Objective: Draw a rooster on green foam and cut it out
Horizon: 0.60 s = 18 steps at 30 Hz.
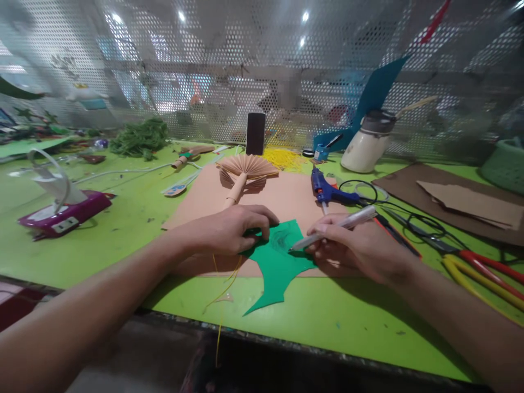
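Note:
An irregular cut piece of green craft sheet [275,275] lies partly on a tan board [192,199], its lower point over the green table. Dark scribbled lines mark its upper part. With curled fingers and thumb, my left hand [241,226] grips and steadies the sheet's upper left edge. My right hand [352,240] is closed round a whitish pen [347,221], whose tip meets or nearly meets the sheet beside the scribble. Behind my left hand, a pleated tan paper fan shape [248,166] with a rolled stem [236,190] rests on the board.
A blue glue gun [327,188] with its cable lies beyond my right hand. Red-and-yellow-handled scissors [466,256] are at the right. A purple power strip [65,215] stands left. Behind are a phone [255,134], yellow shreds [286,159] and a white jug [364,147].

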Each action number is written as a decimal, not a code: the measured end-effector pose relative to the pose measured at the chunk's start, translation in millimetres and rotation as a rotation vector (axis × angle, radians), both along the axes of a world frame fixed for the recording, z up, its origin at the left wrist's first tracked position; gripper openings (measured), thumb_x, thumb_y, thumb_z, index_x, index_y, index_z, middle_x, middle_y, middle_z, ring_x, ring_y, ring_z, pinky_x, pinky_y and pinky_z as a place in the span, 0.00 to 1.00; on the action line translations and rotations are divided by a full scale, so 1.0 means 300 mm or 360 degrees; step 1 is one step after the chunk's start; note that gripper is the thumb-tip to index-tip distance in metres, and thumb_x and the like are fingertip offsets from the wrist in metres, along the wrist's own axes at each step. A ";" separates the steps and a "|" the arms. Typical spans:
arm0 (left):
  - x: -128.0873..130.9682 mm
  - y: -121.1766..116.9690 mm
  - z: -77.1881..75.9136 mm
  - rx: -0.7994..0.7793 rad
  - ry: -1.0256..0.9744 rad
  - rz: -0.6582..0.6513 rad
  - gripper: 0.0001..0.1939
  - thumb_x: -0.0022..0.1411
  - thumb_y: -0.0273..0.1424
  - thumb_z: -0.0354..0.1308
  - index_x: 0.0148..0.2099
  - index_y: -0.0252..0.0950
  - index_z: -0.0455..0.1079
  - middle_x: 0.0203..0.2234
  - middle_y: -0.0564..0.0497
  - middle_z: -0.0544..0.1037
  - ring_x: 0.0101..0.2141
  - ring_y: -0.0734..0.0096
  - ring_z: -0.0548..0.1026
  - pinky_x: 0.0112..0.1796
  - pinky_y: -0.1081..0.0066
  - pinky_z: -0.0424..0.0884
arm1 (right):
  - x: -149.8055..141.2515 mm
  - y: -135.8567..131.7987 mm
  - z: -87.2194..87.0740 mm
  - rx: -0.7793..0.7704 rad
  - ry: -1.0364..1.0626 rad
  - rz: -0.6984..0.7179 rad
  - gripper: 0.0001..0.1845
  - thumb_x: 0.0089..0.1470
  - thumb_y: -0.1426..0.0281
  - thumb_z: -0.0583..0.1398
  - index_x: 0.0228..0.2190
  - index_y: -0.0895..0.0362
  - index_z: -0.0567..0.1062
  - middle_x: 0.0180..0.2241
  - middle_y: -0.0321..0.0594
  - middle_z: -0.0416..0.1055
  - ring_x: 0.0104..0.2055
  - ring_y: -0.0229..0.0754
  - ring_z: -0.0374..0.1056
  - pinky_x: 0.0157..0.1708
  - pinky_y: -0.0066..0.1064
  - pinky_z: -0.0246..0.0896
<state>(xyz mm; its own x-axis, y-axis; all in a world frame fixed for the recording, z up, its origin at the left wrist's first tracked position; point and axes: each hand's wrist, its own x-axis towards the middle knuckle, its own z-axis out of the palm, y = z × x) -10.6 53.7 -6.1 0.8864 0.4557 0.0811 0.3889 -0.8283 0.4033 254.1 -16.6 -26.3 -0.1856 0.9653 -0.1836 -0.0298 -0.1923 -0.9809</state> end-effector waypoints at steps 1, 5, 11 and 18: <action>0.001 -0.002 0.002 0.0042 0.0009 0.0013 0.09 0.61 0.18 0.56 0.39 0.36 0.74 0.56 0.43 0.75 0.55 0.61 0.74 0.57 0.63 0.68 | 0.002 -0.002 0.004 0.0006 -0.0005 0.0003 0.12 0.51 0.61 0.71 0.25 0.57 0.81 0.26 0.40 0.78 0.29 0.40 0.73 0.30 0.28 0.68; 0.002 -0.011 0.016 0.0211 0.0129 0.0141 0.08 0.69 0.27 0.53 0.41 0.36 0.74 0.55 0.43 0.75 0.55 0.59 0.73 0.58 0.61 0.67 | 0.006 -0.013 0.028 0.0041 -0.0001 0.0015 0.14 0.46 0.59 0.73 0.24 0.57 0.81 0.26 0.40 0.78 0.28 0.38 0.72 0.28 0.26 0.68; 0.008 -0.036 0.042 0.0302 0.0333 0.0310 0.13 0.66 0.36 0.61 0.49 0.34 0.75 0.46 0.41 0.78 0.48 0.52 0.74 0.49 0.57 0.70 | 0.006 -0.034 0.058 -0.0096 -0.0030 0.0050 0.13 0.48 0.60 0.73 0.27 0.58 0.83 0.27 0.43 0.79 0.29 0.41 0.74 0.28 0.28 0.73; 0.014 -0.052 0.055 0.0295 0.0490 0.0521 0.15 0.63 0.44 0.63 0.39 0.36 0.75 0.38 0.43 0.77 0.41 0.52 0.76 0.39 0.62 0.70 | -0.019 -0.046 0.068 -0.0236 0.0067 0.0063 0.10 0.49 0.64 0.71 0.26 0.57 0.80 0.26 0.43 0.80 0.25 0.39 0.74 0.27 0.29 0.76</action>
<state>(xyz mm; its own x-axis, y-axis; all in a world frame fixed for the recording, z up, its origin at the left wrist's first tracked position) -6.3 38.0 10.4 0.6945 0.7173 -0.0562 0.7191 -0.6896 0.0858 248.3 -30.4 -5.8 -0.2336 0.9199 -0.3151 -0.0596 -0.3371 -0.9396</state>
